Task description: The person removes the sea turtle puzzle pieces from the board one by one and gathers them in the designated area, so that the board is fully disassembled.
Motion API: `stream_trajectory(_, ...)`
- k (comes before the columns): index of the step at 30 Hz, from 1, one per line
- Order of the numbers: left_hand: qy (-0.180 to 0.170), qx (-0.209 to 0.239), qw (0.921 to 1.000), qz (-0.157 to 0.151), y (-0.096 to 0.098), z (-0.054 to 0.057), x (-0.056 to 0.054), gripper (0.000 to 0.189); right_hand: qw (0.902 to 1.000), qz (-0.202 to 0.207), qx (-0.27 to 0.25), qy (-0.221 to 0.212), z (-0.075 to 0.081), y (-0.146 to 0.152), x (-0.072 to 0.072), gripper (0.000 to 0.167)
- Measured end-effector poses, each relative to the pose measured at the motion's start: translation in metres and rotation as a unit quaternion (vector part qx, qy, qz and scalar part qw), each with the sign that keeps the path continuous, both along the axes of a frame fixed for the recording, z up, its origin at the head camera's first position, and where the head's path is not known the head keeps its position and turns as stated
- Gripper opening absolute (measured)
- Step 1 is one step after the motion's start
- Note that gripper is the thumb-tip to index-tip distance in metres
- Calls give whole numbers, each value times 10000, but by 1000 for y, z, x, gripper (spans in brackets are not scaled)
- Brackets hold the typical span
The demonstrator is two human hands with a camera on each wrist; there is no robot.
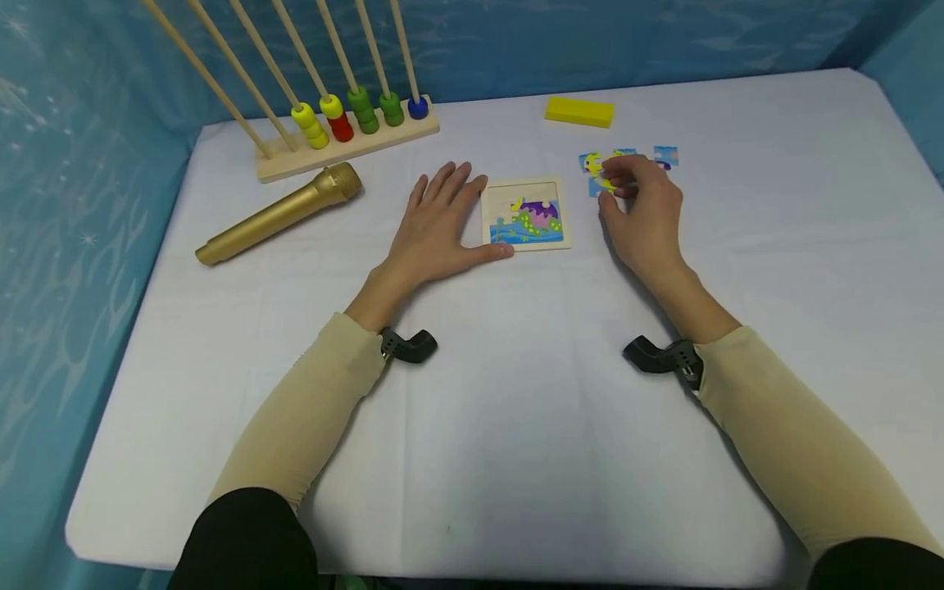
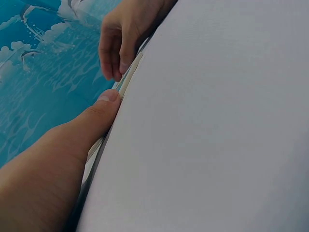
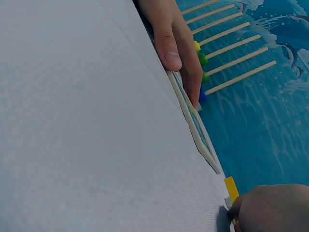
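Black sleeves [image 1: 247,541] nearest. Left hand [image 1: 435,229], fingers spread, touches central wooden jigsaw tray [image 1: 503,200]; right hand [image 1: 645,211] curled over loose pieces [image 1: 593,187] at right, pinch: can't tell. I'd align before pressing.

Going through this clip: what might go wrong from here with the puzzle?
The loose pieces lie close together under the right hand, so its fingers might nudge neighbours out of place. 
The left hand touches the puzzle board at its edge; a push there could slide it and perhaps unsettle the fitted pieces.
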State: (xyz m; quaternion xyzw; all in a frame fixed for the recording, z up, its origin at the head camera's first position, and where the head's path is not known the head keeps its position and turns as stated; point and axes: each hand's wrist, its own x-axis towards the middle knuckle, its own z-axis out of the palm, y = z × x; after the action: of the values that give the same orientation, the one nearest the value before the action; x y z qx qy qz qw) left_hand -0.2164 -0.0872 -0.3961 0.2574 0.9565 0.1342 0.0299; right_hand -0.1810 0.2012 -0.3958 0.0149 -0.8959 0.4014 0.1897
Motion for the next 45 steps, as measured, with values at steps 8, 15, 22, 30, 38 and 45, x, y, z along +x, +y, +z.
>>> stream_trajectory(8, 10, 18, 10000, 23, -3, -1, -1, 111, 9994, 74, -58, 347, 1, -2, -1, 34)
stream_trajectory(15, 6, 42, 10000, 21, -4, -3, 0, 111, 9969, 450, -279, 582, -1, -13, 2, 28)
stream_trajectory(22, 42, 50, 10000, -32, -3, -3, 0, 110, 9936, 1122, -15, -157, -1, -33, 10, 28)
stream_trajectory(30, 60, 12, 10000, -22, -3, -2, 0, 110, 9865, 1487, 483, -484, 0, -46, 12, 41)
stream_trajectory(38, 77, -2, 10000, 3, -3, -2, -1, 111, 9818, 1613, 620, -789, 4, -47, 7, 38)
stream_trajectory(45, 110, -4, 9999, -6, -1, -3, -2, 111, 9747, 1818, 550, -1176, 9, -46, 1, 27)
